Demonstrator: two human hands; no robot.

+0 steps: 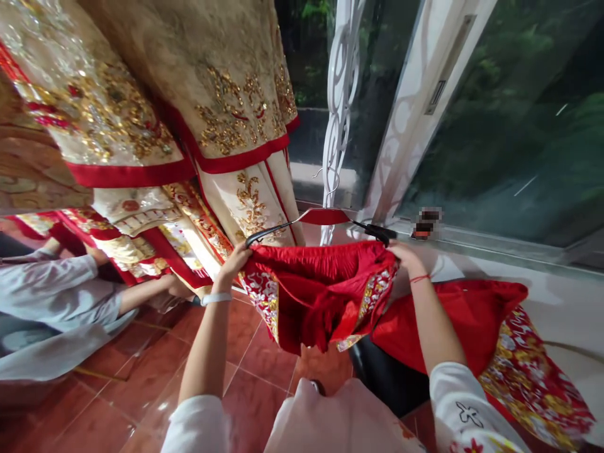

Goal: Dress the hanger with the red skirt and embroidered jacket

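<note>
A red skirt (321,255) with a gathered waistband and gold and silver embroidery hangs open in front of me. My left hand (238,258) is closed on its left upper corner, beside a black hanger end. At the opposite corner my right hand (402,253) grips the waistband by the other black end. The metal clothes hanger (325,216), with a red centre piece, spans the space between my hands just above the waistband. Its hook points up in front of a white scrollwork post. Fingertips of both hands are partly hidden by cloth and hanger.
Embroidered cream and gold garments (245,82) with red trim hang on the left. Another red embroidered garment (462,314) lies over a black seat (391,377) at right. A person's sleeve (56,289) shows at left. The white scrollwork post (337,107) stands by the windows.
</note>
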